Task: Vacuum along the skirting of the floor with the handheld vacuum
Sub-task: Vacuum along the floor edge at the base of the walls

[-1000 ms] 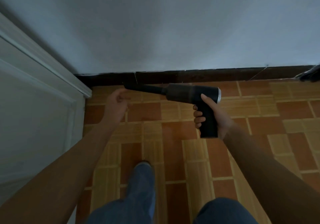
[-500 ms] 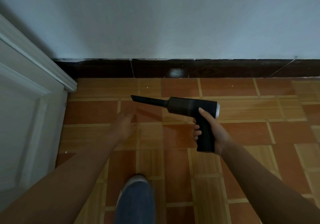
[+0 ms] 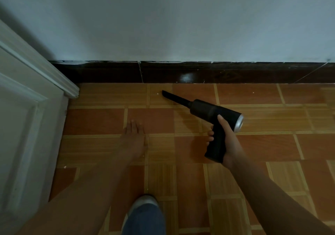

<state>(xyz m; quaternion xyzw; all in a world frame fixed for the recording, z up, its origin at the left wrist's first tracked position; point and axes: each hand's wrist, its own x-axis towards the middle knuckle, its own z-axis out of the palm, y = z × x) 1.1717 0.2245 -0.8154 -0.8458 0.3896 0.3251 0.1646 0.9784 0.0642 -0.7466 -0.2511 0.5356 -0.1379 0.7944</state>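
Your right hand [image 3: 228,140] gripped the vacuum [image 3: 212,111] by its handle, its long axis slanting left and away so the nozzle [image 3: 165,94] stopped just short of the skirting [image 3: 181,73] at the floor's [image 3: 253,144] far edge, while your left hand [image 3: 133,138], flat-fingered and empty, lay further left.

A home room corner: tiled floor [image 3: 253,144] in a wood pattern, dark skirting [image 3: 217,73] under a pale wall [image 3: 181,20], white panelled door [image 3: 23,116] at left.

Vacuum [image 3: 208,110] nozzle near skirting [image 3: 199,72] — door [image 3: 27,126] left.
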